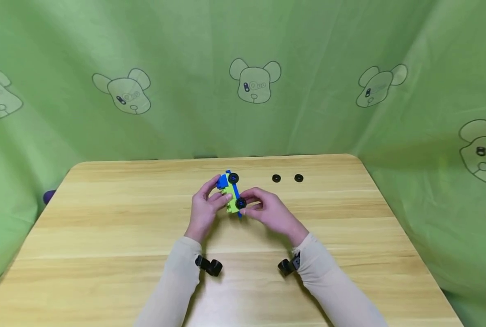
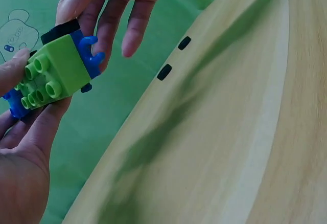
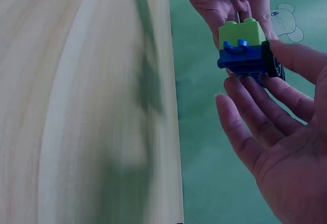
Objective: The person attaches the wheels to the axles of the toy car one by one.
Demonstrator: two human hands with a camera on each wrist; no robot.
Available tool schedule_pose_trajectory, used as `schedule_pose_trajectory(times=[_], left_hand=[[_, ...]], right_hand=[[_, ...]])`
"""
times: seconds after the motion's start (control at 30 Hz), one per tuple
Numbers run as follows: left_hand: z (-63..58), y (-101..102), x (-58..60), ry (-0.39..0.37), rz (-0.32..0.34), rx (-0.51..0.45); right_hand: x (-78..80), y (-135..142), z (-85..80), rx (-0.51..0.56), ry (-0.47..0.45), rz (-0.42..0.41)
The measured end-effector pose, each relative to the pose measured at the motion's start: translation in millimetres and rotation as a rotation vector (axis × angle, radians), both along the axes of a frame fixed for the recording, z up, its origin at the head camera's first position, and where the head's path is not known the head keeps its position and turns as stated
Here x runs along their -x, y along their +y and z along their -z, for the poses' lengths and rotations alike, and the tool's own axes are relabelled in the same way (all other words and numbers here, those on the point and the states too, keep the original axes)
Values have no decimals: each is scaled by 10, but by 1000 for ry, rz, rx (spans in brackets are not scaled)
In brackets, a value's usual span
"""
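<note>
A toy car point(image 1: 230, 193) of lime-green and blue building blocks is held up over the table, tilted. My left hand point(image 1: 203, 209) grips its studded green body, thumb on one side and fingers on the other. Two black wheels show on the side facing right: a far wheel point(image 1: 233, 178) and a near wheel point(image 1: 240, 203). My right hand point(image 1: 269, 210) pinches the near wheel. In the right wrist view the thumb presses on the black tyre point(image 3: 267, 60) while the other fingers spread under the blue chassis point(image 3: 240, 56). Blue hooks point(image 2: 91, 49) stick out from the car's end.
Two loose black tyres, a left one point(image 1: 276, 178) and a right one point(image 1: 299, 178), lie near the back of the wooden table point(image 1: 116, 218). A green curtain point(image 1: 185, 122) with bear-head prints hangs behind and beside the table. Something purple point(image 1: 48, 196) shows past the left edge.
</note>
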State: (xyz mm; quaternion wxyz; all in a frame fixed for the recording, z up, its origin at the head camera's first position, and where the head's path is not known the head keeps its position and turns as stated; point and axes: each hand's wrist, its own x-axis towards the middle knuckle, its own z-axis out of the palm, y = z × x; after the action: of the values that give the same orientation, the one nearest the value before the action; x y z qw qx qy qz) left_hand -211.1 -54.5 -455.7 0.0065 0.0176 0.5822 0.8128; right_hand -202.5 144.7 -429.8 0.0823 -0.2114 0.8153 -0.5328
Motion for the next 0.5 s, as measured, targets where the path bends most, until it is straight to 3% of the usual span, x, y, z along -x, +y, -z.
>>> schedule_pose_trajectory(times=[0.17, 0.33, 0.5], left_hand=[[-54, 11, 1, 29, -11, -25], [-96, 31, 9, 24, -62, -21], [-87, 41, -21, 19, -95, -19]], right_hand=[[-28, -38, -18, 8, 59, 1], [-40, -80, -16, 8, 129, 28], [-45, -116, 11, 13, 135, 68]])
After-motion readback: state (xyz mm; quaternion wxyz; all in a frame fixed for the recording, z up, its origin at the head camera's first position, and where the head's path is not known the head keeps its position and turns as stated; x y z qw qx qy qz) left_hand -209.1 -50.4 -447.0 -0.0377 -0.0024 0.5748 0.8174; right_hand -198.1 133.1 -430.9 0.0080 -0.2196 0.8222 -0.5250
